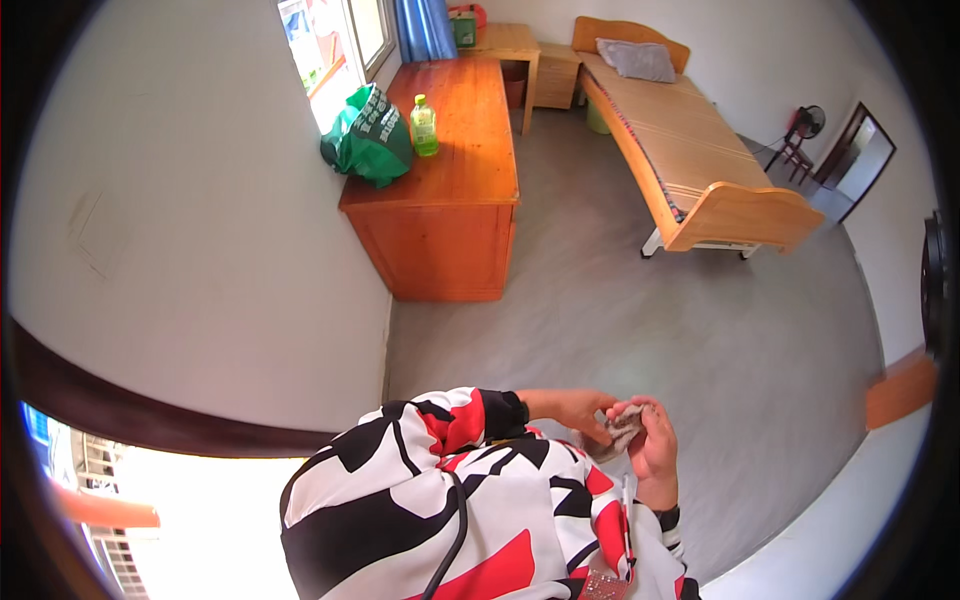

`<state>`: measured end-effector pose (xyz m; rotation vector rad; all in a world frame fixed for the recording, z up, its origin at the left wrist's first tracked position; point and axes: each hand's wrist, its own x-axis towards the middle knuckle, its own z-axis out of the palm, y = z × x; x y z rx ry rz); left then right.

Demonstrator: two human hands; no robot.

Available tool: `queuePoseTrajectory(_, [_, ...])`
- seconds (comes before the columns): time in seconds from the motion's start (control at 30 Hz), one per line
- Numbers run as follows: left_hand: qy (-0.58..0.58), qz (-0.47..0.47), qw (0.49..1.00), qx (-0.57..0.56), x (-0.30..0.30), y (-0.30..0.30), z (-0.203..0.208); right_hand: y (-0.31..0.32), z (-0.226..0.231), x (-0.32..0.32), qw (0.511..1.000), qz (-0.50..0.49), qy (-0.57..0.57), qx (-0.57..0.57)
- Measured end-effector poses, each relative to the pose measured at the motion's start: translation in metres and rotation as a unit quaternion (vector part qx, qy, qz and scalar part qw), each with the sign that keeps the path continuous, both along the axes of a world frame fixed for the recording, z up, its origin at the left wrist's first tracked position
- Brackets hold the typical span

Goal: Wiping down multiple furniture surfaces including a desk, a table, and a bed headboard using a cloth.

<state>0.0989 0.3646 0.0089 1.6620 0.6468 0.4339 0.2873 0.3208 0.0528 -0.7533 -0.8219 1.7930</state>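
Close in front of my body, both hands meet around a crumpled greyish-brown cloth (624,430). My left hand (578,407) comes in from the left, its fingers closed against the near side of the cloth. My right hand (655,445) is raised beside it, with bent fingers gripping the cloth from the right. Part of the cloth is hidden behind the fingers. My patterned black, white and red sleeves and top fill the lower middle of the view.
A reddish wooden desk (455,190) stands along the left wall, bearing a green bag (365,140) and a bottle of yellow-green liquid (424,130). To the far right is a wooden bed (690,130) with a grey pillow (640,60). A fan (808,122) stands near a doorway.
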Motion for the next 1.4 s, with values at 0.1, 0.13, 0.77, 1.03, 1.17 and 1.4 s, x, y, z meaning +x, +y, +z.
queuePoseTrajectory(0.1, [-0.006, 0.061, 0.997, -0.039, 0.012, 0.026, 0.003, 0.050, 0.011, 0.017, 0.996, 0.086, -0.027, 0.014])
queuePoseTrajectory(0.13, [0.042, 0.079, 0.994, -0.065, 0.013, 0.036, -0.001, 0.067, 0.011, 0.023, 0.993, 0.088, -0.063, 0.043])
queuePoseTrajectory(0.77, [-0.042, 0.239, 0.957, 0.155, -0.091, 0.258, 0.013, 0.316, 0.005, -0.076, 0.980, 0.020, -0.193, 0.039])
queuePoseTrajectory(1.03, [0.019, 0.375, 0.905, 0.198, -0.126, 0.325, 0.008, 0.419, 0.003, -0.084, 0.970, 0.129, -0.202, 0.032])
queuePoseTrajectory(1.17, [0.053, 0.394, 0.895, 0.203, -0.121, 0.354, 0.016, 0.472, 0.012, -0.081, 0.929, 0.262, -0.238, 0.109])
queuePoseTrajectory(1.4, [0.064, 0.462, 0.878, 0.107, -0.099, 0.386, 0.028, 0.566, 0.014, -0.074, 0.801, 0.373, -0.374, 0.282])
